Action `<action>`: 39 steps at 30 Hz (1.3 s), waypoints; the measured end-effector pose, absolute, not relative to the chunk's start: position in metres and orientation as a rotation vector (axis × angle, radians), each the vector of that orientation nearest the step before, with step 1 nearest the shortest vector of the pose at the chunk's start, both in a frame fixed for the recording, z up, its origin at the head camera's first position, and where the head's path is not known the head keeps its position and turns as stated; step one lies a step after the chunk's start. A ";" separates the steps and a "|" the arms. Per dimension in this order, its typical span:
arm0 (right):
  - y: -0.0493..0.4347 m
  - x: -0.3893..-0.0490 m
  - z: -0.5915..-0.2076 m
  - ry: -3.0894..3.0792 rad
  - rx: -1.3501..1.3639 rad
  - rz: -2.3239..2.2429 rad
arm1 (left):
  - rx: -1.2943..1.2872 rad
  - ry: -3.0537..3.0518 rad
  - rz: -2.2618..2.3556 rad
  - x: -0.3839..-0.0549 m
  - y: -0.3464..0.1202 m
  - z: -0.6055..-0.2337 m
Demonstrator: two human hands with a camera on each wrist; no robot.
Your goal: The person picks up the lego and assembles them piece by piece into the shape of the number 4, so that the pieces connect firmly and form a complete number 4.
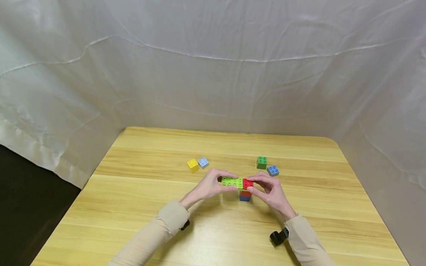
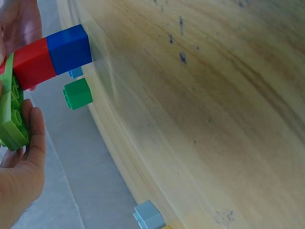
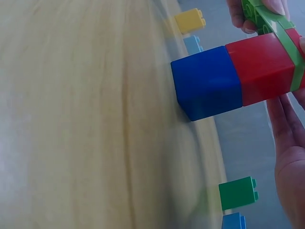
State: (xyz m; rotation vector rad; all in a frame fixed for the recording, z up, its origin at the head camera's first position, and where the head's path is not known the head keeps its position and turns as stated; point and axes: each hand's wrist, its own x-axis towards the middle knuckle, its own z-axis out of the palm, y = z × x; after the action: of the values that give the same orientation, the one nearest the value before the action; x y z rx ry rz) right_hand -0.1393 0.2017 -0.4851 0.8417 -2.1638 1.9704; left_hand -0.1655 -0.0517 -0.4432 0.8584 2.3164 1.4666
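A small stack stands on the wooden table, with a blue brick (image 3: 207, 86) at the bottom and a red brick (image 3: 261, 68) on it. Across its top lies a long lime green brick (image 1: 232, 182), jutting out to the left past the stack. A second red brick (image 1: 247, 183) sits at the lime brick's right end, above the stack. My left hand (image 1: 213, 181) pinches the overhanging lime part between thumb and fingers. With thumb and fingers on its front and back sides, my right hand (image 1: 271, 190) grips the upper red brick.
Behind my left hand lie a yellow brick (image 1: 192, 165) and a light blue brick (image 1: 203, 162). A green brick (image 1: 261, 162) and a blue brick with studs up (image 1: 273, 170) lie behind my right hand. Pale curtains (image 1: 213, 92) hang around the table (image 1: 133, 192).
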 end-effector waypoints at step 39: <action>0.199 -0.136 -0.488 -2.176 0.819 1.895 | 0.853 2.322 1.469 -0.166 -0.051 -0.444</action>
State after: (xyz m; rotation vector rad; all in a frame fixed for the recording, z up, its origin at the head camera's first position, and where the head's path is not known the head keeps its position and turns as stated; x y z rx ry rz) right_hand -0.1360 0.1988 -0.4875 0.8194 -2.1762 1.8949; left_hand -0.1660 -0.0506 -0.4438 0.8525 2.3220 1.4694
